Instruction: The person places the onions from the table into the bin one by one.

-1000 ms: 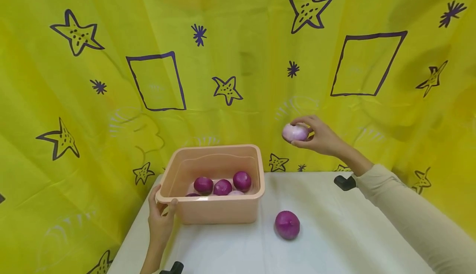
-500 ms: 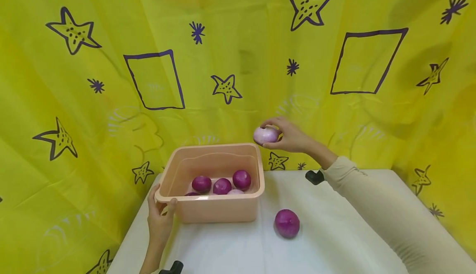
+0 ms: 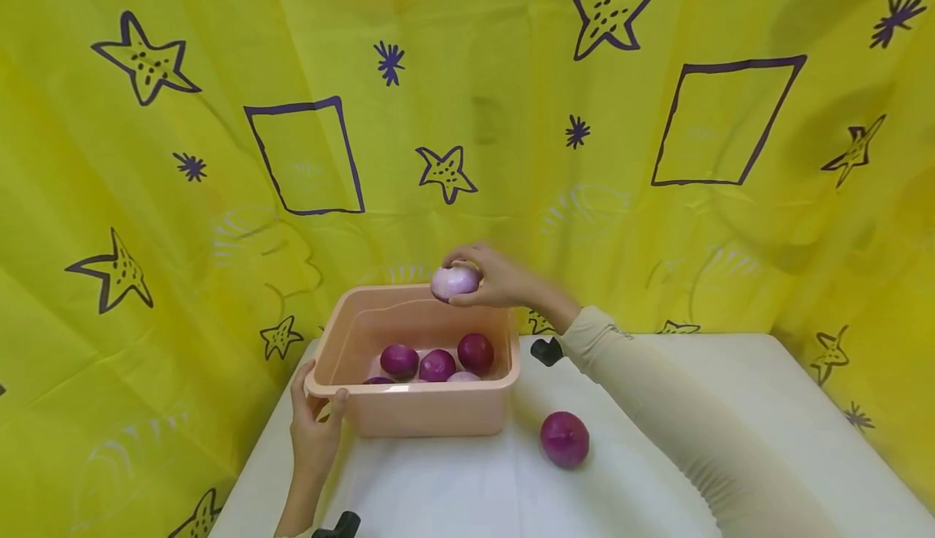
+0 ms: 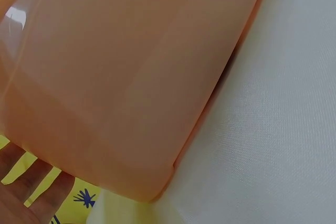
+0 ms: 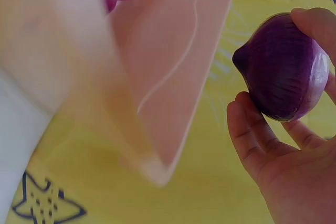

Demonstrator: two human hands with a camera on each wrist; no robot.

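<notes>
My right hand (image 3: 493,277) holds a purple and white onion (image 3: 454,281) between thumb and fingers, above the back right part of a peach plastic bin (image 3: 424,414). In the right wrist view the onion (image 5: 281,69) shows its dark purple skin and pointed end. My left hand (image 3: 316,428) grips the bin's front left corner, thumb over the near rim. Several onions lie in the bin, among them a purple onion (image 3: 476,354) at the right; the near wall partly hides others. In the left wrist view, fingers (image 4: 52,195) lie along the bin's wall (image 4: 121,87).
Another purple onion (image 3: 565,439) lies on the white table (image 3: 438,489), to the right of the bin and near my right forearm. A yellow curtain (image 3: 504,51) with drawn stars hangs behind and at the sides of the table.
My right hand has carried the onion leftward, from right of the bin to over it. My left hand keeps its grip on the corner, and the bin stays in place.
</notes>
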